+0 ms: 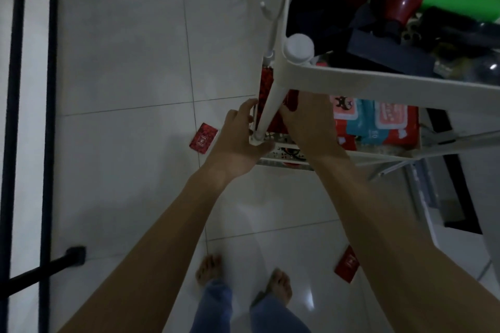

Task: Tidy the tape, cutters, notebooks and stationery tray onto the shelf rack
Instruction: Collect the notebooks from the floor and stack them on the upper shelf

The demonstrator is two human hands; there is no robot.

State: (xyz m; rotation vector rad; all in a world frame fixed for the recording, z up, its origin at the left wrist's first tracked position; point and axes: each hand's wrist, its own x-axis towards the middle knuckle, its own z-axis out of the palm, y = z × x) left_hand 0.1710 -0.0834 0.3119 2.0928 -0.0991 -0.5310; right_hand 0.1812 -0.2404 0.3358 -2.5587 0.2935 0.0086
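The white shelf rack (378,81) stands at the right, seen from above. A red patterned notebook (265,84) stands upright at the left corner of its middle shelf, behind the rack's pole (270,105). My right hand (305,124) reaches under the top shelf and grips the notebook's right side; its fingertips are hidden. My left hand (238,140) is spread against the shelf's outer corner, fingers by the notebook's left edge and thumb at the pole's foot. Two small red notebooks lie on the floor, one left of the rack (203,138) and one near my feet (347,265).
The top shelf holds dark objects, a red bottle (405,0) and something green. Wet-wipe packs (378,121) fill the right of the middle shelf. A black metal frame (48,116) runs along the left of the white tiled floor. My bare feet (243,281) are below.
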